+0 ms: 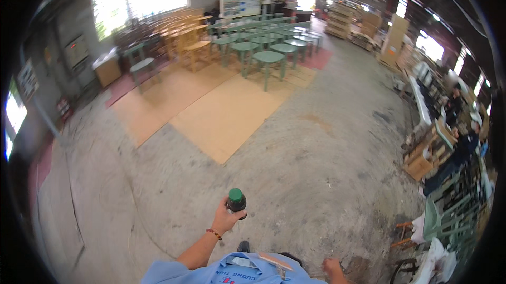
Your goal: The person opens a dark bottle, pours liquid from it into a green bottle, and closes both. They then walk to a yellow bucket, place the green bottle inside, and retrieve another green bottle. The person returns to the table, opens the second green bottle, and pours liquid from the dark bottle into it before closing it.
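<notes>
In my left hand (225, 218) is a small dark bottle with a green cap (236, 203), held upright in front of me over the concrete floor. The fingers wrap round the bottle's body, and a beaded bracelet circles that wrist. My right hand (332, 267) hangs low beside my body at the bottom of the view. It is blurred, so its fingers do not show clearly, and nothing can be made out in it.
Rows of green chairs (269, 57) stand ahead on flat cardboard sheets (226, 120), with yellowish wooden chairs (195, 45) at their left. Along the right side are green chair frames (448, 221), a wooden crate (420, 164) and people at work. A fire extinguisher (64, 109) is at the left wall.
</notes>
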Action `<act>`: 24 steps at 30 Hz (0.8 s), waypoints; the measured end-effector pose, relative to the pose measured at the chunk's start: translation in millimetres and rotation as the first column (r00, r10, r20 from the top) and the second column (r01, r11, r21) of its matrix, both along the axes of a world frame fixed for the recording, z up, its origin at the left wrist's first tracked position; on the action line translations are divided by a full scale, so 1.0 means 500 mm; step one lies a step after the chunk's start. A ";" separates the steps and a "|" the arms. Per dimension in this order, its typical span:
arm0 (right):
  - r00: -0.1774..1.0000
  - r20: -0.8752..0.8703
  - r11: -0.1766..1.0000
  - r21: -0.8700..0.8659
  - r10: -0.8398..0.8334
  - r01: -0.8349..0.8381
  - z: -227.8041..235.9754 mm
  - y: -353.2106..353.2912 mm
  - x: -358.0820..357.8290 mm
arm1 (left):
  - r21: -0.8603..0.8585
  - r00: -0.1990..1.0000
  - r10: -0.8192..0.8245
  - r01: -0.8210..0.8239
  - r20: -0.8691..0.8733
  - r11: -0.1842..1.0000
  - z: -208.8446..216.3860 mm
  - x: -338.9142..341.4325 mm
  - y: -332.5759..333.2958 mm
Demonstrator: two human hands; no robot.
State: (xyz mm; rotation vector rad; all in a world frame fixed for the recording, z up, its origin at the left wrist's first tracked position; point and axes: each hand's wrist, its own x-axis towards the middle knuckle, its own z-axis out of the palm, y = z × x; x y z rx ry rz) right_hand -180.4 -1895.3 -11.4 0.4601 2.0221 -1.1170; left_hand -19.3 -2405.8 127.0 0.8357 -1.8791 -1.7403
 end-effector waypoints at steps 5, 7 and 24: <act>0.693 -0.031 0.668 0.298 0.720 -0.681 -0.049 -0.019 -0.021 | 0.028 0.992 -0.080 0.083 -0.101 0.996 -0.003 -0.330 -0.052; 0.849 0.057 0.820 0.231 0.525 -0.523 -0.066 -0.061 -0.110 | 0.015 0.987 -0.119 0.121 -0.105 0.993 -0.007 -0.471 -0.075; 0.907 -0.418 0.982 -0.150 0.044 -0.117 0.071 -0.577 -1.790 | 0.135 0.998 0.067 -0.064 -0.018 0.989 -0.025 -1.499 -0.260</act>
